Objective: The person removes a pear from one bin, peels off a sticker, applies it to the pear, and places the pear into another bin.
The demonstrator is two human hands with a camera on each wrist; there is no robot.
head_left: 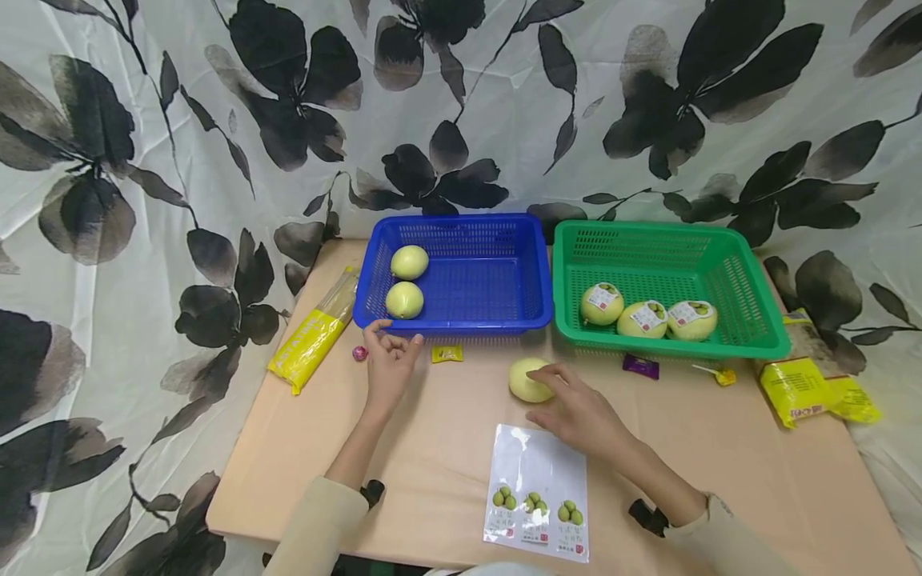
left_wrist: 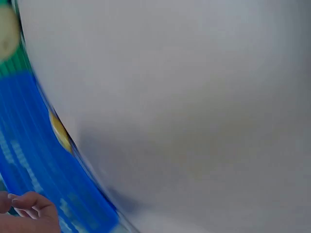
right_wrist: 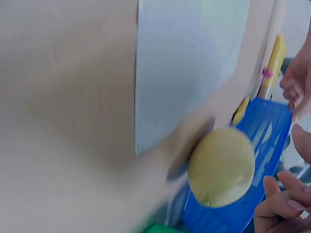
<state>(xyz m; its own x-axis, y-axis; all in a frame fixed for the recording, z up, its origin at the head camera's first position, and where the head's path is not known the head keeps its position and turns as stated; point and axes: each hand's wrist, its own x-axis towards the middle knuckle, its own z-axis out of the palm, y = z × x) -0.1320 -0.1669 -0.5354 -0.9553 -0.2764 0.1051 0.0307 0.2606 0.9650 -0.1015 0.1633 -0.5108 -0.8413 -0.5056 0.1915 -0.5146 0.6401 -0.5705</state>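
A round, pale yellow-green fruit sits on the table in front of the gap between the baskets; no label shows on it. My right hand is at its right side, index finger overlapping it in the head view. In the right wrist view the fruit stands apart from the loosely bent fingers. My left hand is at the front rim of the blue basket, fingers loosely bent, holding nothing. Two similar fruits lie in that basket. A white sheet printed with green fruit pictures lies before me.
The green basket holds three fruits with white labels. Along the baskets' fronts lie a pink round candy, a yellow candy, a purple candy and a yellow lollipop. Yellow packets flank both sides.
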